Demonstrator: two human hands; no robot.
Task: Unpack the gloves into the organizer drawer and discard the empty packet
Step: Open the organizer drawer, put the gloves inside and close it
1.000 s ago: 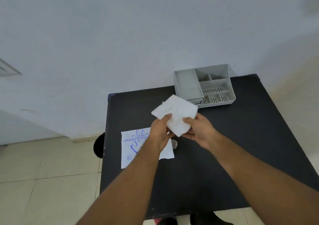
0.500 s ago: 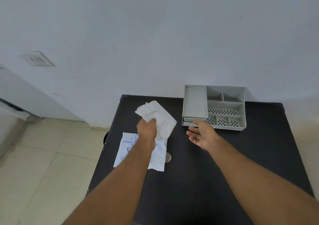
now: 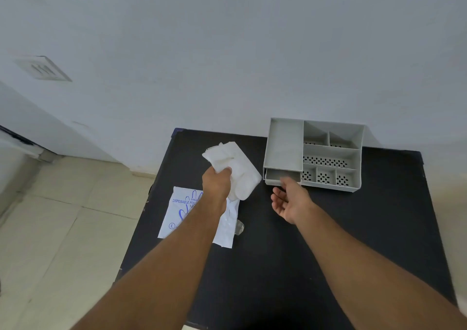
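Since half a second earlier, the right hand (image 3: pixel 290 200) had reached on from just short of the organizer (image 3: pixel 313 152) until its fingertips met the front of the small drawer (image 3: pixel 282 175) at the near left corner, which stood slightly pulled out. Whether those fingers actually gripped the drawer front could not be made out; the hand lay palm up, fingers spread and loosely curled, holding nothing. Part of the empty packet (image 3: pixel 177 211) was hidden under the left forearm, so its blue print read only "DISPOSABLE PO", and a small clear scrap (image 3: pixel 239 227) beside it was too faint to identify. Clenched around the folded white gloves (image 3: pixel 237 168), the left hand (image 3: pixel 217 183) held them above the black table (image 3: pixel 278 266), left of the organizer and apart from it. Behind the table rose a plain pale wall (image 3: pixel 227 51), with beige floor tiles (image 3: pixel 63 228) to the left.
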